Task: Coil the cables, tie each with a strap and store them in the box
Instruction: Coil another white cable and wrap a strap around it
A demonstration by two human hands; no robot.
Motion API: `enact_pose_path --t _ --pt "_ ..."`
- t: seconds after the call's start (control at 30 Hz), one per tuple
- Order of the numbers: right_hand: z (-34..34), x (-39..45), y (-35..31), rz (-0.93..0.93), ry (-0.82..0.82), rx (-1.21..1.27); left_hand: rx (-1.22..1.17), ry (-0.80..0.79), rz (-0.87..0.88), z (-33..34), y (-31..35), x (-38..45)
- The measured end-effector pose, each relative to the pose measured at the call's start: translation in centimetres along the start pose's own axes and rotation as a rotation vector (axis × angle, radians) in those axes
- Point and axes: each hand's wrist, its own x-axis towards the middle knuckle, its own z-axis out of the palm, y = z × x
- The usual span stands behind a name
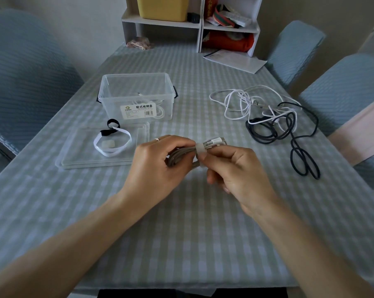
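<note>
1. Step in hand: strapping. The grey coiled cable (pixel 179 157) is held above the table (pixel 181 233), in front of the person, between both hands.
2. Left hand (pixel 153 166): fingers curled round the looped end of the coil, gripping it. A ring shows on one finger.
3. Right hand (pixel 235 171): thumb and forefinger pinch the grey strap (pixel 200 152) where it wraps the bundle, just short of the plug ends (pixel 216 140). Remaining fingers curl under, holding nothing that I can see.
4. The strap appears to go once round the coil; whether its tail is fastened is hidden by the thumb. Judgement: tie nearly done, not confirmed closed.
5. Clear box (pixel 136 97) stands open beyond the hands, slightly left, with at least one white cable inside. Its lid (pixel 104 160) lies flat on the table just in front of it.
6. On the lid: a white strap (pixel 112 145) and two black straps (pixel 108 129), spare.
7. Still loose, well apart to the right: a white cable tangle (pixel 241 102) overlapping a black cable (pixel 293 134).
8. Progress estimate: roughly midway; two cables at least remain uncoiled.
9. Next move calls for: press the strap tail down firm, check the loops do not slip, then carry the bundle forward-left over the box rim and drop it in. Left hand alone could do it, freeing the right for the tangle.
</note>
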Motion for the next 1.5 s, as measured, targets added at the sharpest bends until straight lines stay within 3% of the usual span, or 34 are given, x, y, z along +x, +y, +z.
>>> enact_pose_path --t 0.23,0.4,0.5,0.73,1.03,1.17,1.37,1.5 --pt "-0.2 0.5 0.3 -0.052 0.080 -0.050 -0.084 -0.039 -0.132 0.0 0.4 -0.1" --pt "-0.2 0.4 0.1 0.031 0.041 0.052 -0.155 -0.034 -0.269 -0.4 0.3 0.3" --pt "-0.2 0.4 0.1 0.041 0.034 -0.012 -0.173 -0.064 -0.331 -0.7 0.0 0.3" --pt "0.4 0.1 0.5 -0.070 -0.007 -0.248 -0.167 -0.074 -0.341 -0.6 0.4 0.2" --pt "0.2 0.6 0.8 -0.047 0.015 0.005 -0.127 -0.058 -0.267 -0.5 1.0 0.0" --pt "0.0 0.9 1.1 -0.070 0.103 0.028 -0.145 -0.079 -0.281 -0.3 0.7 -0.2" --pt "0.0 0.9 1.1 -0.096 0.140 0.022 -0.276 -0.078 -0.442 -1.3 0.6 0.6" --pt "-0.4 1.9 1.2 -0.160 0.320 -0.037 -0.328 -0.019 -0.493 -2.2 -0.1 1.2"
